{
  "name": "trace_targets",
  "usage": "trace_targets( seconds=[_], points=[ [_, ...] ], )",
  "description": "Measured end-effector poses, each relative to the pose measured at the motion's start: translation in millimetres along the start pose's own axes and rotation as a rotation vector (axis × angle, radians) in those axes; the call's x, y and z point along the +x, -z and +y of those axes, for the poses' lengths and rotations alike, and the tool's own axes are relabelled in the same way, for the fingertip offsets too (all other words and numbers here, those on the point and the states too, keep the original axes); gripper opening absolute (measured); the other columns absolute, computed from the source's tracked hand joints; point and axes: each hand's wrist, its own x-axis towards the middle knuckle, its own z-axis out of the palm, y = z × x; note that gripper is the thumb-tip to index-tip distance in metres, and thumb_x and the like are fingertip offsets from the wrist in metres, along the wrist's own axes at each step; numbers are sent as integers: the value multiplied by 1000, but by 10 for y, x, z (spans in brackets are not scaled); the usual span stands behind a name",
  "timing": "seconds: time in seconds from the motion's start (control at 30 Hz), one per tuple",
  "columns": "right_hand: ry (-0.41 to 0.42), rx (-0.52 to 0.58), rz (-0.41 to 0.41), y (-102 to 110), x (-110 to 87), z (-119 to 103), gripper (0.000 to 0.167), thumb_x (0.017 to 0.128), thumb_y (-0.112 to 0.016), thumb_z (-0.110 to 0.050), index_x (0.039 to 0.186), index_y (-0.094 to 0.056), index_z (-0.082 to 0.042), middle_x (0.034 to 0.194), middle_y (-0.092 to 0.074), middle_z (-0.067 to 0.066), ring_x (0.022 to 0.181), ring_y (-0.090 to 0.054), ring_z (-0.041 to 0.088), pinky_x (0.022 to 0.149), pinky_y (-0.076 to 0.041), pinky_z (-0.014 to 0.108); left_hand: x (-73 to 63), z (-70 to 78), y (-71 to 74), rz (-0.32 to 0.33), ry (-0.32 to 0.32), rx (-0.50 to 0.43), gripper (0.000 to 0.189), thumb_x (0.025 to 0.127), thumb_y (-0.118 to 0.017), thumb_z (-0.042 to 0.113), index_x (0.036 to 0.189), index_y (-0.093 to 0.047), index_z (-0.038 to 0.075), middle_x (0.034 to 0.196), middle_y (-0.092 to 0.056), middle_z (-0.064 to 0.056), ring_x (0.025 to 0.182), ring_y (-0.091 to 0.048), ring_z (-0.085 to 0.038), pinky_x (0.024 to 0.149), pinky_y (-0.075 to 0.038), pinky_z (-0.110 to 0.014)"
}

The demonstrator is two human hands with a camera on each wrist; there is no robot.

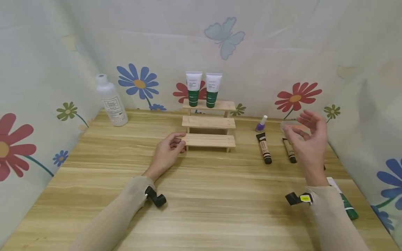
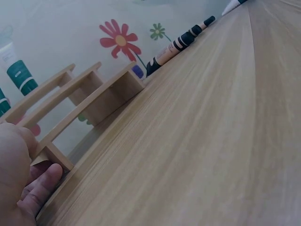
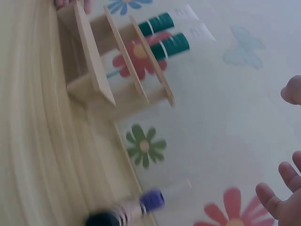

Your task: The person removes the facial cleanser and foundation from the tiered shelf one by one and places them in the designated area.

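Note:
A three-step wooden stand (image 1: pixel 208 141) is at the middle back of the table, two white-and-green squeeze tubes (image 1: pixel 193 87) upright on its top step. My left hand (image 1: pixel 167 150) grips the left end of the lowest step; in the left wrist view its fingers (image 2: pixel 48 181) reach round that end. On the right, my right hand (image 1: pixel 311 148) is raised over the table, thumb and fingers apart and nothing between them. Under and beside it lie small black-capped beige tubes (image 1: pixel 264 149) and a shallow clear container (image 1: pixel 285 124), partly hidden by the hand.
A purple nail polish bottle (image 1: pixel 261 124) stands right of the stand. Another white-and-green tube (image 1: pixel 348 206) lies by the right forearm, partly covered. At the back left is a tall white bottle (image 1: pixel 113 104). Flowered cloth (image 1: pixel 150 38) hangs behind and along both sides.

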Motion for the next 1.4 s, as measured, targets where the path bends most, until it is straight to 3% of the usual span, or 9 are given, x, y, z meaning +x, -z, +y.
trace_targets(
  seconds=[0.17,0.4,0.73,0.93,1.07,1.27,1.4],
  points=[
    [34,75,-47,-504,143,-95,69,94,-90,-7,154,-58,-18,141,-60,-2,131,-61,20,100,-62,28,0,0,-5,1,7,-18,32,114,-67,19,146,-69,12,115,-75,-14,92,-79,-26,82,-69,-31],
    [38,135,-95,-1147,260,-144,65,95,-91,-18,152,-59,-18,142,-60,3,129,-64,19,105,-62,46,-6,15,1,-1,11,-13,32,114,-67,19,146,-69,14,115,-75,-13,92,-79,-26,83,-69,-31],
    [-7,169,-120,-1855,395,-157,67,95,-92,-24,149,-57,-8,140,-61,8,130,-64,30,105,-62,50,-4,48,-5,-4,13,-21,34,114,-67,18,147,-69,12,116,-75,-17,94,-79,-31,84,-70,-37],
    [-53,193,-134,-2155,415,-143,63,96,-91,-20,147,-55,-5,140,-59,18,131,-61,37,107,-60,58,0,35,6,-6,10,-12,33,114,-67,19,147,-69,12,115,-76,-17,93,-80,-31,84,-69,-37],
    [-53,167,-148,-2290,439,-137,67,97,-90,-22,149,-52,-5,142,-57,23,130,-61,34,107,-60,55,-1,27,0,-2,11,-19,32,114,-67,16,146,-70,12,115,-75,-17,93,-79,-30,83,-69,-35],
    [-50,119,-172,-2435,452,-162,69,97,-90,-21,150,-48,-9,137,-59,18,126,-63,34,103,-63,51,-6,21,-6,0,9,-22,32,114,-68,16,146,-70,12,114,-75,-17,94,-79,-31,84,-70,-34],
    [-40,100,-167,-2511,455,-166,69,97,-90,-18,149,-46,-10,134,-60,14,120,-64,26,102,-64,53,-1,28,-4,0,9,-23,32,114,-68,16,146,-69,11,115,-76,-18,95,-79,-31,84,-70,-35]
  ],
)
